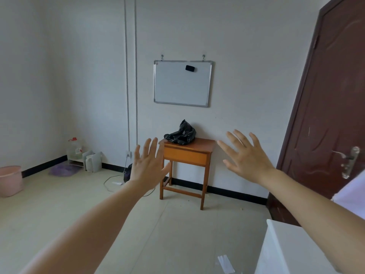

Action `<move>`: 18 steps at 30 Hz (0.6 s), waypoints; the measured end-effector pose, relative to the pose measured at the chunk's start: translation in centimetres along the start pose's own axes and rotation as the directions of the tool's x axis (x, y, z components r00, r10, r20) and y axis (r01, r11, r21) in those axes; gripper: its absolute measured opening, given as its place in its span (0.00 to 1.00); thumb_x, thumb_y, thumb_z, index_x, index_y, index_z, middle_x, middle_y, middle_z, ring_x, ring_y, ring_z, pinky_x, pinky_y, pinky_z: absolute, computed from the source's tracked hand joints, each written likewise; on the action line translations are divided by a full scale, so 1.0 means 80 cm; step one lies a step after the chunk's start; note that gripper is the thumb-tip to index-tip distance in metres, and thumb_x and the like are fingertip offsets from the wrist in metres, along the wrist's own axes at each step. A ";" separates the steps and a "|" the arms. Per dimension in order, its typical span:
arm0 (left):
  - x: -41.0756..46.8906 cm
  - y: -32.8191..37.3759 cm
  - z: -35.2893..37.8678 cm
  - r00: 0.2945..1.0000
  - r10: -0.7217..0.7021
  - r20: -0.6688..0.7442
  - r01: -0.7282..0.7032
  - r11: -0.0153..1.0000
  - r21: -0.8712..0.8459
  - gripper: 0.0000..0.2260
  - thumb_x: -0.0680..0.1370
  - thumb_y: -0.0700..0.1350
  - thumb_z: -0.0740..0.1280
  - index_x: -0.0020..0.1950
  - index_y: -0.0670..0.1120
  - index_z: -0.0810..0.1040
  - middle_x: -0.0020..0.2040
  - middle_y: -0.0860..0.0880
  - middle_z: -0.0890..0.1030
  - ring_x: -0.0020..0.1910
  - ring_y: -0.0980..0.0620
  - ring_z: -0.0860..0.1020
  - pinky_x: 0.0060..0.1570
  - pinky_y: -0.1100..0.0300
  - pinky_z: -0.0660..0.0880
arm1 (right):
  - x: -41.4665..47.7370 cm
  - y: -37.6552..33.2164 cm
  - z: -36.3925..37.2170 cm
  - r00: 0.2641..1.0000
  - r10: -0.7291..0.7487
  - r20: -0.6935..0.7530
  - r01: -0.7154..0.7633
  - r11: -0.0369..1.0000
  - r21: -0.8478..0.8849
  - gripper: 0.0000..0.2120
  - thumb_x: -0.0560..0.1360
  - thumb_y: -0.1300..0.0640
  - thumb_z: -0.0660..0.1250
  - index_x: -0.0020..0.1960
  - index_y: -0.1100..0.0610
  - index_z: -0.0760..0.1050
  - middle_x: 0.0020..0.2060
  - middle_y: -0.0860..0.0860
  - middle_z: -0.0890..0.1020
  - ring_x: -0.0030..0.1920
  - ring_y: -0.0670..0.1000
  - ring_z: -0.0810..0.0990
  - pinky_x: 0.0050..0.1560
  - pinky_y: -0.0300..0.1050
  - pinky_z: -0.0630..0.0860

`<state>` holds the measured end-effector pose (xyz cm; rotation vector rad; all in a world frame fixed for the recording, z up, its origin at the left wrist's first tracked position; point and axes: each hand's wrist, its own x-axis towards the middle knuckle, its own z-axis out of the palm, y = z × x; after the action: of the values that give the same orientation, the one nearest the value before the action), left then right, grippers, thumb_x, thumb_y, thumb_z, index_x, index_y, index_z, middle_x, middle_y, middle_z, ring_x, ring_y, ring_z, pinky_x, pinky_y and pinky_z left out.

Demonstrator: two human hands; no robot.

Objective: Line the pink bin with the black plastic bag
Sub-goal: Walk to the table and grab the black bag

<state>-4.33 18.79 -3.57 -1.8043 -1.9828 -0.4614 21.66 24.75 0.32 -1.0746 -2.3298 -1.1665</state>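
A crumpled black plastic bag [181,134] lies on a small wooden table [199,149] against the far wall. The pink bin [10,180] stands on the floor at the far left edge, upright, partly cut off by the frame. My left hand [147,165] and my right hand [245,158] are both raised in front of me, fingers spread, holding nothing. They are well short of the table, one on each side of the bag in the view.
A whiteboard [182,83] hangs above the table. A brown door [331,115] is at the right, a white cabinet [292,250] at the lower right. A water jug [74,149], white containers, a purple basin [63,170] and a cable [112,179] sit by the left wall.
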 end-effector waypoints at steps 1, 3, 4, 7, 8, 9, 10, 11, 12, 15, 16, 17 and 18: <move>0.018 0.008 0.009 1.000 -0.001 -0.009 0.001 1.000 -0.005 0.31 0.78 0.58 0.51 0.75 0.45 0.45 0.78 0.44 0.47 0.77 0.44 0.44 0.74 0.44 0.44 | 0.005 0.011 0.014 1.000 0.013 0.011 -0.013 1.000 -0.001 0.24 0.70 0.45 0.51 0.63 0.54 0.66 0.57 0.61 0.81 0.60 0.60 0.76 0.51 0.65 0.76; 0.053 0.026 0.026 1.000 0.011 -0.022 -0.011 1.000 -0.002 0.30 0.78 0.58 0.51 0.75 0.45 0.46 0.78 0.44 0.48 0.76 0.44 0.45 0.74 0.44 0.44 | 0.014 0.038 0.046 0.999 0.024 0.025 -0.024 1.000 -0.002 0.24 0.70 0.46 0.51 0.63 0.54 0.66 0.57 0.60 0.81 0.59 0.60 0.78 0.51 0.64 0.77; 0.071 0.035 0.035 1.000 0.016 -0.027 -0.017 1.000 -0.006 0.30 0.79 0.57 0.52 0.75 0.45 0.47 0.78 0.43 0.48 0.76 0.44 0.45 0.74 0.44 0.44 | 0.020 0.051 0.063 0.999 0.024 0.031 -0.024 1.000 0.005 0.24 0.70 0.46 0.51 0.63 0.54 0.66 0.57 0.60 0.81 0.58 0.60 0.79 0.51 0.64 0.77; 0.127 0.064 0.056 1.000 0.009 -0.030 -0.010 1.000 -0.010 0.30 0.79 0.57 0.52 0.75 0.45 0.47 0.78 0.44 0.48 0.76 0.44 0.44 0.74 0.44 0.43 | 0.042 0.090 0.112 1.000 0.004 0.023 -0.005 0.999 0.033 0.24 0.70 0.46 0.51 0.63 0.55 0.65 0.56 0.60 0.81 0.57 0.60 0.80 0.50 0.63 0.77; 0.145 0.073 0.062 1.000 -0.001 -0.027 0.001 1.000 -0.011 0.30 0.79 0.57 0.52 0.75 0.45 0.47 0.78 0.44 0.48 0.76 0.45 0.44 0.74 0.44 0.43 | 0.051 0.101 0.129 1.000 -0.013 0.010 0.012 0.999 0.039 0.24 0.70 0.46 0.51 0.62 0.55 0.65 0.56 0.60 0.81 0.57 0.60 0.80 0.50 0.62 0.78; 0.162 0.082 0.070 1.000 -0.014 -0.020 0.013 1.000 -0.018 0.30 0.79 0.57 0.52 0.75 0.45 0.47 0.78 0.45 0.48 0.77 0.45 0.44 0.74 0.45 0.43 | 0.059 0.113 0.148 1.000 -0.026 0.003 0.026 0.999 0.047 0.24 0.70 0.46 0.51 0.62 0.55 0.65 0.56 0.60 0.81 0.57 0.60 0.80 0.50 0.62 0.78; 0.178 0.089 0.078 1.000 -0.027 -0.015 0.027 0.999 -0.028 0.30 0.79 0.57 0.52 0.75 0.45 0.47 0.78 0.45 0.48 0.77 0.45 0.44 0.74 0.45 0.43 | 0.066 0.122 0.166 1.000 -0.026 0.005 0.025 0.998 0.059 0.24 0.70 0.46 0.51 0.62 0.55 0.65 0.56 0.60 0.81 0.57 0.60 0.80 0.50 0.61 0.78; 0.192 0.096 0.089 0.999 -0.036 -0.006 0.036 0.999 -0.036 0.29 0.79 0.57 0.52 0.75 0.46 0.47 0.78 0.45 0.48 0.77 0.45 0.44 0.74 0.45 0.43 | 0.073 0.130 0.185 1.000 -0.016 0.007 0.016 0.997 0.075 0.24 0.70 0.46 0.51 0.62 0.55 0.65 0.56 0.60 0.82 0.57 0.60 0.80 0.50 0.61 0.78; 0.204 0.102 0.101 0.999 -0.035 0.007 0.035 0.999 -0.040 0.29 0.79 0.57 0.52 0.75 0.46 0.47 0.78 0.45 0.48 0.77 0.46 0.44 0.74 0.45 0.43 | 0.079 0.136 0.205 1.000 -0.005 0.009 0.004 0.995 0.095 0.24 0.70 0.46 0.52 0.62 0.55 0.65 0.55 0.60 0.82 0.56 0.60 0.81 0.50 0.60 0.78; 0.230 0.115 0.144 0.996 0.005 0.087 -0.006 1.000 0.013 0.30 0.79 0.58 0.50 0.75 0.46 0.46 0.78 0.45 0.46 0.77 0.46 0.42 0.74 0.45 0.42 | 0.082 0.142 0.273 0.999 -0.040 0.017 0.038 0.994 0.104 0.24 0.69 0.46 0.56 0.62 0.54 0.66 0.55 0.58 0.82 0.56 0.58 0.81 0.49 0.57 0.79; 0.240 0.118 0.160 0.994 0.012 0.110 -0.017 0.999 0.038 0.30 0.79 0.58 0.49 0.75 0.46 0.46 0.78 0.45 0.46 0.77 0.45 0.42 0.74 0.45 0.42 | 0.081 0.144 0.296 0.998 -0.063 0.021 0.060 0.993 0.105 0.24 0.68 0.46 0.58 0.62 0.54 0.66 0.55 0.58 0.82 0.56 0.58 0.80 0.49 0.57 0.79; 0.251 0.120 0.174 0.991 0.017 0.129 -0.025 0.998 0.056 0.30 0.79 0.59 0.49 0.75 0.46 0.46 0.78 0.45 0.46 0.77 0.45 0.42 0.74 0.45 0.42 | 0.083 0.148 0.317 0.997 -0.076 0.021 0.073 0.992 0.107 0.24 0.68 0.46 0.58 0.62 0.54 0.67 0.55 0.57 0.82 0.56 0.58 0.80 0.49 0.57 0.79; 0.264 0.121 0.187 0.990 0.021 0.141 -0.030 0.997 0.065 0.30 0.79 0.59 0.49 0.75 0.46 0.46 0.78 0.45 0.46 0.77 0.45 0.42 0.74 0.45 0.42 | 0.087 0.154 0.336 0.997 -0.078 0.023 0.075 0.992 0.105 0.24 0.68 0.46 0.56 0.62 0.54 0.67 0.54 0.57 0.83 0.56 0.57 0.80 0.49 0.57 0.79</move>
<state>2.54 45.47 -5.91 -1.8637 -2.0397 -0.2630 27.41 53.94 -5.52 -0.9789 -2.4435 -1.0493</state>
